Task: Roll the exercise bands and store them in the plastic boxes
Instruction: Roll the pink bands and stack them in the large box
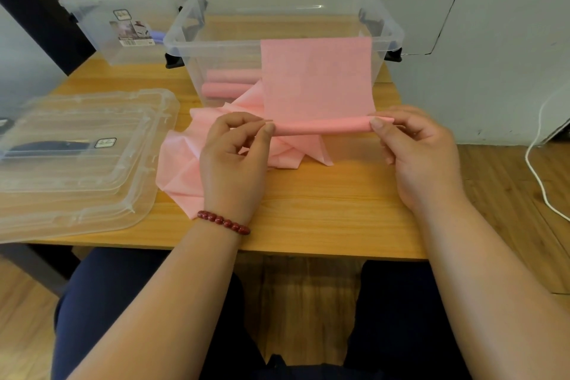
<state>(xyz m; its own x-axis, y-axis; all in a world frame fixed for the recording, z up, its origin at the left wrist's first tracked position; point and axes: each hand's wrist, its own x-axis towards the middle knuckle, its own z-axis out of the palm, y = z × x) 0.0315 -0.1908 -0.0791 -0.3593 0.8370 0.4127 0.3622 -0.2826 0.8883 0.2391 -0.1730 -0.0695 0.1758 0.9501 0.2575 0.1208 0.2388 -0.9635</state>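
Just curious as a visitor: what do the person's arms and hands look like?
No sleeves or gloves are in view. The left hand has a bracelet of dark red round beads at its wrist. The right hand wears nothing visible.

Draped band (317, 77) hides ends of rolled bands (228, 90).

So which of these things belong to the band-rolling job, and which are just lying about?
In the job: pink band, pinched by left hand and right hand; rolled bands in the near box; loose pink heap; far box.
Lying about: stacked lids; white cable.
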